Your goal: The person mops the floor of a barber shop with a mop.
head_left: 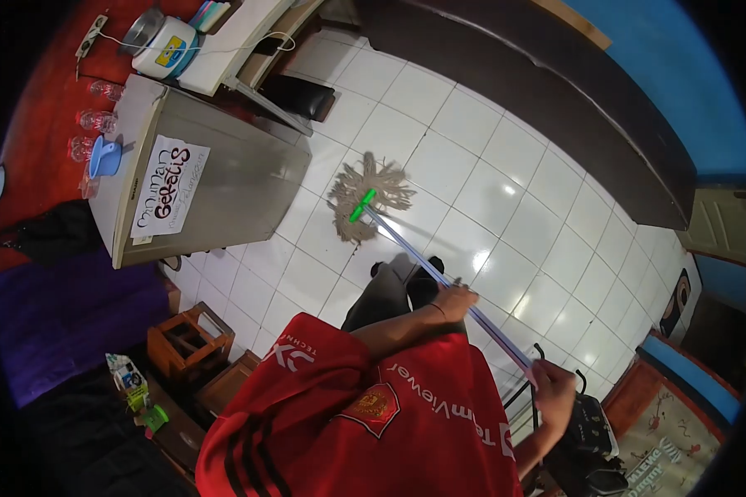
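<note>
A string mop slants across the view, its pale handle running from lower right to a green clamp. Its grey-brown strands lie fanned out on the white tiles, near the small fridge. My left hand is closed around the middle of the handle, in front of my legs. Farther back, my right hand is wrapped round the handle near its upper end, beside my right hip. Some of the fingers of both hands are hidden by the hands themselves.
A fridge with a paper sign stands left, a blue cup and glasses on top. A table holds a rice cooker. A dark bench lines the far wall. A wooden stool is lower left, a black bag lower right.
</note>
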